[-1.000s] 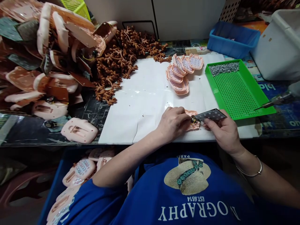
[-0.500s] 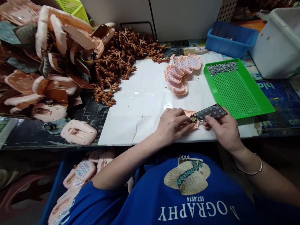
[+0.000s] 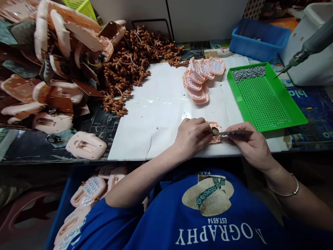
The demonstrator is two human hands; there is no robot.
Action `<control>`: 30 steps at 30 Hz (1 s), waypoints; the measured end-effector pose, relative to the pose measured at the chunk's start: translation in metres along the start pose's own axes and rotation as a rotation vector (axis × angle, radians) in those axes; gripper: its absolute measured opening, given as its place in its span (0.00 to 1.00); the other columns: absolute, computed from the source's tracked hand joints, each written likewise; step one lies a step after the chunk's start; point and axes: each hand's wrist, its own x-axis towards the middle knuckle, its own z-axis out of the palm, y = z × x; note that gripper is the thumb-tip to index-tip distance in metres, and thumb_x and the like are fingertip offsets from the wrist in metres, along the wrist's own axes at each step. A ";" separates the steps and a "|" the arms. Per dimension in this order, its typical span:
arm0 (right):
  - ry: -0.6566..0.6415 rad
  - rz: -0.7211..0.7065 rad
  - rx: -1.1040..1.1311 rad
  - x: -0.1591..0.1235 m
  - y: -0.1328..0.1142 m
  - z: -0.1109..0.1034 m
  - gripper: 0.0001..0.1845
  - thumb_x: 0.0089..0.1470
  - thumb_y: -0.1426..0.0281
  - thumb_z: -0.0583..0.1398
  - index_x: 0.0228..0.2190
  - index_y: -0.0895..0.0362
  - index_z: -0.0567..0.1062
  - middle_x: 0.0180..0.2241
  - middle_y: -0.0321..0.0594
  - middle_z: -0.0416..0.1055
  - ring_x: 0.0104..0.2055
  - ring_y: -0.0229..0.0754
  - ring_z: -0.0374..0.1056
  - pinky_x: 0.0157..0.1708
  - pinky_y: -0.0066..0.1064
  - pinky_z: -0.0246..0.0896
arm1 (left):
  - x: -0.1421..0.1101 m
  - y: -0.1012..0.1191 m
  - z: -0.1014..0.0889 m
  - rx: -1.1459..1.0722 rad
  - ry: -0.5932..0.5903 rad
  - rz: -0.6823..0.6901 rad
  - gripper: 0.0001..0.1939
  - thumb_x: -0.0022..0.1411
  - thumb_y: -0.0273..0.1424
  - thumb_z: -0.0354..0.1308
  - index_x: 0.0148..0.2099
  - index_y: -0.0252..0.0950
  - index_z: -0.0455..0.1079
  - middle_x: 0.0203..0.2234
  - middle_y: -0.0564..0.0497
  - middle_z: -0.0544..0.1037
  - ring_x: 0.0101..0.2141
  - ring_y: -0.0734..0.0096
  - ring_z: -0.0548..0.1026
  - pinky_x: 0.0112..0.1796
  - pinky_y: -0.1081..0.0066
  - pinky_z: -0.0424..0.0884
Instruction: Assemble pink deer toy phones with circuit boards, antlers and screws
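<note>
My left hand (image 3: pixel 194 137) is closed, with its fingertips at the edge of a small round speaker (image 3: pixel 215 131). The speaker lies over a pink plastic shell (image 3: pixel 215 123), which my left fingers partly cover. In my right hand (image 3: pixel 251 146) a thin circuit board (image 3: pixel 238 132) is pinched between thumb and fingers. That board is seen nearly edge-on, its left end close to the speaker. Farther back on the white sheet, several pink keypad shells (image 3: pixel 197 94) overlap in a curved row.
On the right, a green tray (image 3: pixel 270 119) holds small screws (image 3: pixel 248 73), and a hanging screwdriver (image 3: pixel 303 55) points down over it. A blue bin (image 3: pixel 260 40) stands behind. Brown plastic parts (image 3: pixel 122 80) and stacked pink housings (image 3: pixel 52 123) crowd the left. More housings (image 3: pixel 92 187) lie below the table edge.
My right hand has tipped the circuit board from its dotted face showing to nearly edge-on. The speaker now shows its round face over the shell. A hanging screwdriver has come into view at right.
</note>
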 end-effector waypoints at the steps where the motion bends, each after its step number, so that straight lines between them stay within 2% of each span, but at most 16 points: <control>1: -0.028 -0.023 0.002 0.000 -0.001 -0.001 0.04 0.61 0.65 0.62 0.38 0.52 0.74 0.37 0.37 0.76 0.38 0.40 0.74 0.39 0.32 0.70 | 0.000 0.000 0.000 0.002 0.002 -0.003 0.06 0.65 0.33 0.59 0.38 0.37 0.76 0.31 0.52 0.77 0.31 0.70 0.72 0.35 0.68 0.62; 5: -0.100 -0.061 -0.027 0.003 -0.003 -0.004 0.04 0.63 0.65 0.60 0.38 0.52 0.73 0.38 0.37 0.77 0.40 0.40 0.74 0.40 0.31 0.70 | -0.002 -0.001 0.001 0.051 0.010 0.075 0.08 0.67 0.33 0.57 0.40 0.38 0.77 0.32 0.50 0.76 0.33 0.68 0.73 0.35 0.67 0.62; 11: -0.064 0.002 -0.081 0.004 -0.006 -0.005 0.07 0.62 0.63 0.60 0.38 0.53 0.75 0.36 0.38 0.77 0.37 0.42 0.74 0.38 0.34 0.70 | -0.010 -0.001 0.000 0.131 0.011 0.206 0.13 0.70 0.35 0.52 0.43 0.37 0.77 0.35 0.47 0.76 0.33 0.68 0.70 0.34 0.66 0.64; 17: -0.016 -0.021 -0.115 0.005 -0.006 -0.004 0.05 0.60 0.65 0.61 0.37 0.53 0.76 0.35 0.37 0.76 0.36 0.42 0.74 0.37 0.34 0.70 | -0.010 0.000 0.004 0.223 0.036 0.212 0.14 0.70 0.33 0.51 0.39 0.37 0.77 0.33 0.47 0.76 0.31 0.68 0.67 0.32 0.66 0.62; 22: -0.050 -0.024 -0.089 0.005 -0.006 -0.005 0.04 0.61 0.67 0.60 0.38 0.53 0.75 0.36 0.37 0.76 0.37 0.41 0.74 0.37 0.33 0.71 | -0.009 0.000 0.007 0.155 0.064 0.182 0.12 0.68 0.33 0.53 0.39 0.36 0.77 0.33 0.47 0.76 0.31 0.67 0.69 0.33 0.66 0.63; 24: -0.093 -0.067 -0.106 0.006 -0.005 -0.007 0.03 0.62 0.68 0.59 0.38 0.52 0.74 0.36 0.38 0.77 0.37 0.42 0.75 0.37 0.33 0.71 | -0.009 0.000 0.009 0.122 0.081 0.154 0.12 0.68 0.33 0.53 0.38 0.36 0.77 0.33 0.47 0.76 0.32 0.66 0.69 0.33 0.66 0.63; 26: -0.143 -0.171 -0.162 0.008 -0.005 -0.010 0.04 0.61 0.71 0.59 0.39 0.51 0.72 0.37 0.38 0.77 0.39 0.43 0.75 0.37 0.33 0.70 | -0.009 0.000 0.011 0.126 0.098 0.136 0.12 0.68 0.33 0.54 0.37 0.36 0.77 0.32 0.48 0.75 0.31 0.67 0.70 0.33 0.66 0.63; 30: -0.250 -0.368 -0.269 0.014 -0.005 -0.016 0.17 0.54 0.80 0.55 0.42 0.50 0.70 0.40 0.38 0.77 0.42 0.43 0.75 0.39 0.34 0.70 | -0.009 0.000 0.015 0.158 0.159 0.145 0.12 0.68 0.34 0.55 0.36 0.36 0.77 0.31 0.48 0.75 0.30 0.68 0.69 0.31 0.67 0.62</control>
